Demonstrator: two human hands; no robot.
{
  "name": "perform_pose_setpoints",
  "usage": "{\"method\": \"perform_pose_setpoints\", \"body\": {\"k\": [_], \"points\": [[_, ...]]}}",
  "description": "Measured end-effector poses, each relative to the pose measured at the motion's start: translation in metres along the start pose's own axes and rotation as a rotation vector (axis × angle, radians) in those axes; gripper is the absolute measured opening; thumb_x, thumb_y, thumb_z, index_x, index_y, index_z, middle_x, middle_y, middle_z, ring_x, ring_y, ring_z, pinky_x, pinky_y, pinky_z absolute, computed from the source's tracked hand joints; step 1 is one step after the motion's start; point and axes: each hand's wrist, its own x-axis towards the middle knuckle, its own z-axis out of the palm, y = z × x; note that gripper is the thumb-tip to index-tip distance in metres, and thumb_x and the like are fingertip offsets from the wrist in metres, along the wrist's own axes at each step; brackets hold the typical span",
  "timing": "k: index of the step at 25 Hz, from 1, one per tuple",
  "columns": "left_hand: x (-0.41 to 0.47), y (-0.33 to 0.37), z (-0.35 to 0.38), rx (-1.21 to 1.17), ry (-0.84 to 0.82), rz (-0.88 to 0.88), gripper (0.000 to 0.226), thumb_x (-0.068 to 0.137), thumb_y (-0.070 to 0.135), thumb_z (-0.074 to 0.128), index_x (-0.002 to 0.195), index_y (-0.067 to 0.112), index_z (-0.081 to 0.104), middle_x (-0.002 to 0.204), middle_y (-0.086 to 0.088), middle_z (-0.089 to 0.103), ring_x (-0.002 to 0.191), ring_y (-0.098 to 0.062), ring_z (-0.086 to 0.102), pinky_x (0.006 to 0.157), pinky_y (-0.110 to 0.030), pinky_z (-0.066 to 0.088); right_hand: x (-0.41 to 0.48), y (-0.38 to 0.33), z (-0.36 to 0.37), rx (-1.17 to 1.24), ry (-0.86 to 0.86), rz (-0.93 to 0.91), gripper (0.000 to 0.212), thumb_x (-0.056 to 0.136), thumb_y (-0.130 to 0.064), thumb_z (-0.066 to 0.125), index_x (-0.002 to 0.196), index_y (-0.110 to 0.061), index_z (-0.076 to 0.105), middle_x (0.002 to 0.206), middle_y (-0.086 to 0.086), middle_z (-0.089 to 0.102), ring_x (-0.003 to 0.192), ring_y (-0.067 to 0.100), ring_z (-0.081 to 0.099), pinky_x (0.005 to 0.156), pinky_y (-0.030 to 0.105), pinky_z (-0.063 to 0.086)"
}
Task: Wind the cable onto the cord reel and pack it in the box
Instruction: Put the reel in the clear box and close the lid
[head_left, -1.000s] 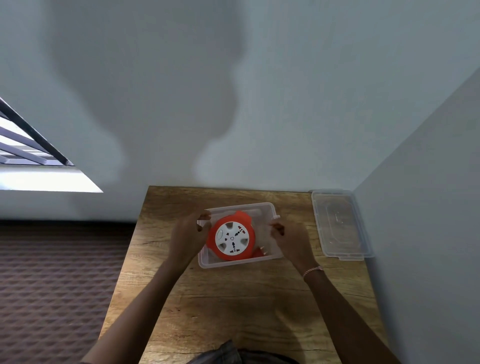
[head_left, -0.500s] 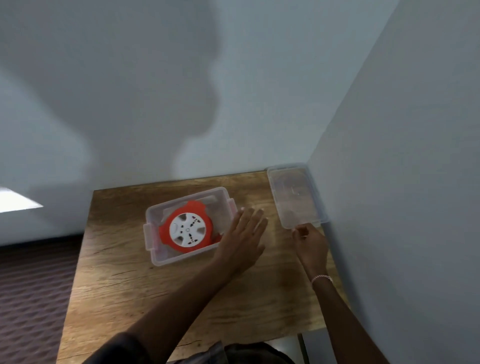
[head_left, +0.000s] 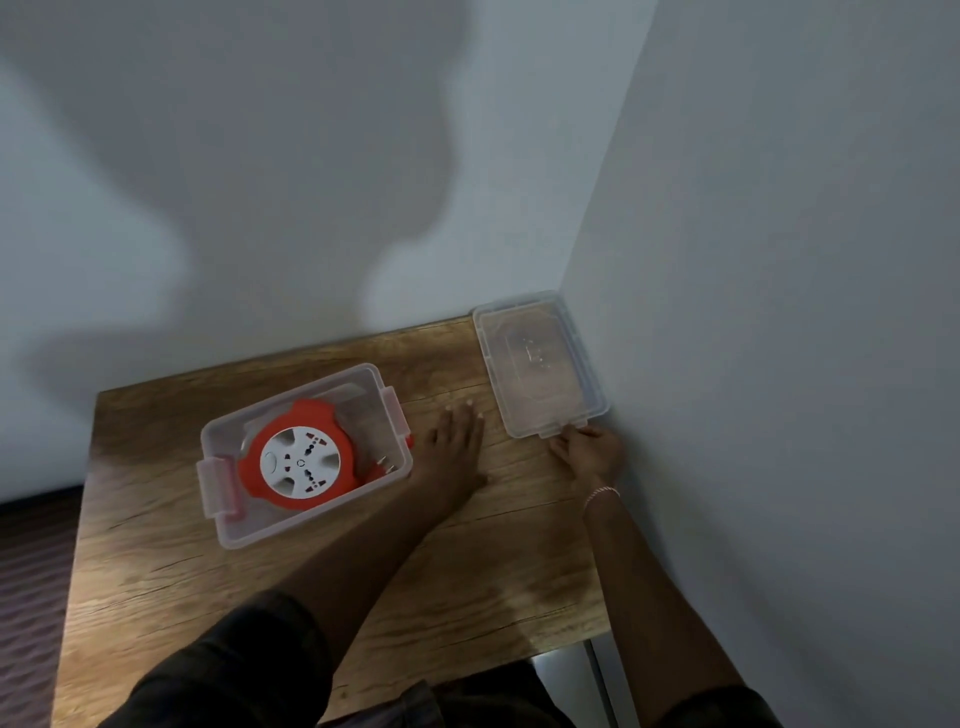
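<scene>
Orange plastic rimming a round white socket face: the cord reel (head_left: 300, 462), lying flat and face up inside the box (head_left: 322, 517). Showing dark socket holes with small red marks across the white disc, and a pale oval button near its left edge. Sitting toward the left and middle of the box, with a red plug (head_left: 383, 466), metal pins showing, lying just beside it at the right end, also inside.

Standing open on the wooden counter (head_left: 467, 571) at a slant: the box, clear and rectangular, carrying a reddish latch (head_left: 218, 486) at each short end. Lying flat and apart from it, in the counter's far right corner against the wall (head_left: 779, 312): the clear lid (head_left: 540, 374).

Resting palm down on the counter between box and lid: the left hand (head_left: 452, 449), fingers (head_left: 462, 415) straight and close together, holding nothing, wrist just beside the box's right end. Reaching to the lid's near edge: the right hand (head_left: 589, 452), fingers slightly bent and touching the small tab there. Cannot tell whether pinching it or only touching. Wearing a thin bracelet (head_left: 601, 493) on that wrist.
</scene>
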Motion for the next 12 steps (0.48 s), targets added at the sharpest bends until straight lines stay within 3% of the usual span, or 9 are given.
{"method": "perform_pose_setpoints", "body": {"k": [3, 5, 7, 8, 10, 12], "points": [[-0.002, 0.004, -0.017, -0.189, -0.033, -0.015, 0.092, 0.106, 0.049, 0.051, 0.168, 0.012, -0.006, 0.176, -0.013, -0.017, 0.163, -0.039, -0.010, 0.130, -0.058, 0.013, -0.001, 0.004, 0.001, 0.191, -0.061, 0.056, 0.018, 0.088, 0.013, 0.070, 0.095, 0.001, 0.058, 0.102, 0.030, 0.069, 0.082, 0.036, 0.074, 0.083, 0.052, 0.063], [-0.003, 0.011, -0.043, -0.436, -0.010, -0.031, 0.071, 0.109, 0.034, 0.049, 0.165, 0.006, 0.016, 0.176, -0.018, 0.011, 0.161, -0.041, 0.015, 0.128, -0.054, 0.028, -0.004, 0.008, -0.001, 0.201, -0.078, 0.025, 0.026, 0.086, 0.015, 0.070, 0.106, 0.003, 0.057, 0.109, 0.031, 0.069, 0.087, 0.038, 0.075, 0.082, 0.053, 0.063], [-0.016, 0.014, -0.069, -0.816, 0.103, -0.106, 0.048, 0.113, 0.028, 0.042, 0.153, 0.003, 0.040, 0.163, -0.021, 0.040, 0.147, -0.037, 0.044, 0.119, -0.049, 0.041, -0.008, 0.012, -0.006, 0.251, -0.085, -0.025, 0.030, 0.085, 0.016, 0.071, 0.104, -0.002, 0.057, 0.114, 0.030, 0.069, 0.096, 0.041, 0.074, 0.082, 0.055, 0.062], [-0.025, 0.014, -0.081, -0.998, 0.157, -0.177, 0.044, 0.114, 0.027, 0.040, 0.150, 0.002, 0.045, 0.159, -0.023, 0.046, 0.144, -0.036, 0.049, 0.118, -0.047, 0.043, -0.012, 0.014, -0.010, 0.287, -0.108, -0.060, 0.032, 0.084, 0.017, 0.071, 0.104, -0.006, 0.059, 0.115, 0.027, 0.070, 0.100, 0.042, 0.073, 0.083, 0.055, 0.062], [-0.046, 0.006, -0.114, -1.313, 0.230, -0.287, 0.050, 0.115, 0.035, 0.033, 0.152, 0.003, 0.045, 0.160, -0.021, 0.046, 0.144, -0.030, 0.049, 0.112, -0.036, 0.046, -0.020, 0.017, -0.018, 0.332, -0.189, -0.153, 0.039, 0.085, 0.014, 0.072, 0.107, -0.018, 0.069, 0.113, 0.017, 0.076, 0.105, 0.037, 0.073, 0.087, 0.053, 0.061], [-0.061, -0.012, -0.154, -1.616, 0.319, -0.243, 0.071, 0.109, 0.059, 0.019, 0.160, 0.012, 0.036, 0.163, -0.013, 0.044, 0.145, -0.026, 0.050, 0.112, -0.032, 0.046, -0.032, 0.017, -0.023, 0.243, -0.212, -0.306, 0.033, 0.089, 0.004, 0.074, 0.106, -0.025, 0.077, 0.108, 0.008, 0.079, 0.105, 0.029, 0.074, 0.092, 0.053, 0.060]]}}
